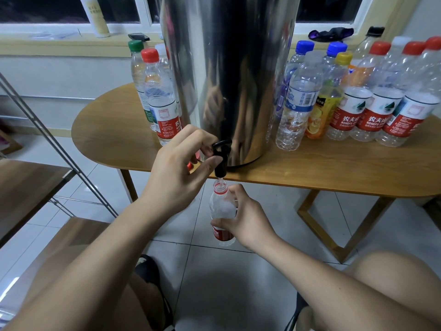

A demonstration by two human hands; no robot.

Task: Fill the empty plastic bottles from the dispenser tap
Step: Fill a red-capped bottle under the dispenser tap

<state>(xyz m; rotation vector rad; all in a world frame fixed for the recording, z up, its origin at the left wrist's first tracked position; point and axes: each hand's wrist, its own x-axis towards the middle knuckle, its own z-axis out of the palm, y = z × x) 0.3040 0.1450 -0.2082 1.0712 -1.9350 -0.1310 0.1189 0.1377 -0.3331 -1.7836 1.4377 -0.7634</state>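
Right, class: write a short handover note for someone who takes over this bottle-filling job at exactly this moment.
Left hand: fingers on the black tap of the steel dispenser.
Right hand: grips the uncapped bottle, held below the table edge with its mouth right under the spout.
Done: water seems to be entering this bottle; its level is unclear. Capped bottles stand to the left of the dispenser; I cannot tell how full they are.
Left: finish this bottle and cap it. The capped bottles at right look largely empty, so fill them next.

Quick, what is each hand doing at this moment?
Left hand: closed on the black tap lever of the steel dispenser.
Right hand: holding the uncapped red-label bottle under the spout.
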